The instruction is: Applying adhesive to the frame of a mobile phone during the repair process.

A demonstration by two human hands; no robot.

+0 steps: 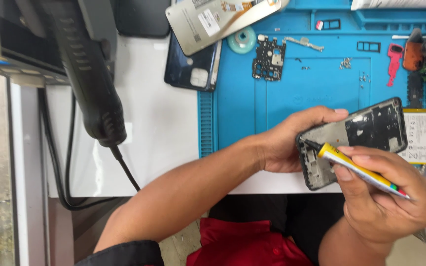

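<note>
A: State the position of the phone frame (358, 135).

B: It is an open black phone chassis, held above the near edge of the blue work mat (252, 98), tilted so its far end points up and to the right. Its inner face is toward the camera.

A: Left hand (292, 143)?

B: Closed around the lower left end of the frame, thumb laid along the upper edge, fingers under the back. The forearm crosses the white table (159, 128).

A: Right hand (390, 197)?

B: Pinched shut on a yellow glue tube (358, 170). The tube's black nozzle (312, 144) points at the frame's left inner edge. Whether the tip touches the frame or sits just off it cannot be confirmed from this view.

A: Surrounding items?

B: On the mat, well apart from the hands: a small circuit board (269, 59), a teal round roll (242, 40), loose screws (345, 62) and a red plastic part (394, 61). A dark blue phone back cover (191, 71) lies across the mat's left edge, partly under a grey panel (218, 19). A flat battery (420, 135) lies just beside the frame's right end. A black handheld tool (89, 79) with a cable hangs over the table at left.
</note>
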